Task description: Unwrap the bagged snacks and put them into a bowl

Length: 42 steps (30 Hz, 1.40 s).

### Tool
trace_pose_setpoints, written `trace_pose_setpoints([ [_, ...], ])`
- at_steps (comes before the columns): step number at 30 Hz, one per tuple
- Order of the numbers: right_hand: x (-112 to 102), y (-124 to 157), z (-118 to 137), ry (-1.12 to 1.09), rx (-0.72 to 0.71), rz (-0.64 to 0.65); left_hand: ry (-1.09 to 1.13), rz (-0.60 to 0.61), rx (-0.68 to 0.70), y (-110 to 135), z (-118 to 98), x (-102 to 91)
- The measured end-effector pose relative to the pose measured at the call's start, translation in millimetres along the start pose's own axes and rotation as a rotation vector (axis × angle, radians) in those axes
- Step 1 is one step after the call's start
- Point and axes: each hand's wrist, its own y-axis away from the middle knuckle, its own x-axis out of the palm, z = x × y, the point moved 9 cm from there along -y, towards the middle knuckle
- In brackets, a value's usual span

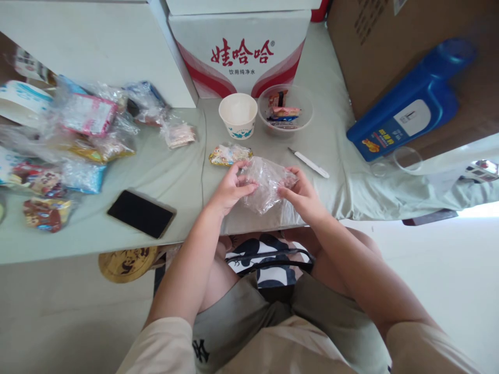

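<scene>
Between my two hands is a crumpled clear plastic bag (265, 187), held just above the table's front edge. My left hand (231, 189) pinches its left side, thumb in front. On the other side my right hand (300, 195) grips the bag with thumb and fingers. Just beyond the left fingertips lies a shiny gold and white snack packet (230, 155). A white craft knife (310, 162) rests past my right hand. Behind them stand a paper cup (238, 117) with a blue-green print and a clear plastic bowl (286, 117) with several small wrapped snacks in it.
A black phone (141, 213) lies on the green cloth to the left. Beyond it is a heap of plastic packets (88, 122). White cartons (241, 52) line the back. At right, a blue bottle (409, 104) leans by a brown cardboard box (390, 57), near clear plastic cups (407, 159).
</scene>
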Motion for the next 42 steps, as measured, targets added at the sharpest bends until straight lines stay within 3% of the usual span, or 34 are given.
trace_pose_setpoints([
  [4, -5.5, -0.8, -0.1, 0.041, 0.006, -0.038, 0.005, -0.028, -0.015, -1.9, 0.2, -4.5],
  [9, -19.2, -6.3, -1.5, -0.282, 0.007, -0.145, -0.036, -0.057, 0.004, -4.1, -3.9, -11.1],
  [12, -12.0, -6.8, -8.9, -0.37, 0.084, -0.095, -0.026, -0.094, 0.095, -3.0, -13.2, -13.3],
  [16, 4.8, -2.5, -17.3, -0.207, 0.158, 0.034, -0.026, -0.059, 0.14, 0.5, -18.5, -8.9],
  [20, 4.2, -0.9, -18.1, -0.11, 0.157, 0.027, 0.035, 0.088, 0.002, 4.1, -8.1, 2.3],
  [24, 0.8, 0.0, -13.9, -0.112, 0.157, 0.011, -0.066, 0.218, -0.151, 8.7, 4.7, 13.7],
  [29, 6.8, 1.8, -13.5, -0.042, 0.186, 0.066, -0.059, 0.185, -0.126, 9.4, -0.2, 13.9],
  [34, -0.4, -1.1, -5.6, -0.256, 0.109, -0.033, 0.101, 0.16, -0.119, 10.0, -3.1, 9.3],
  [42, 0.9, 0.2, 2.1, -0.272, 0.092, 0.017, 0.133, 0.174, -0.13, 6.7, -1.0, 7.7],
])
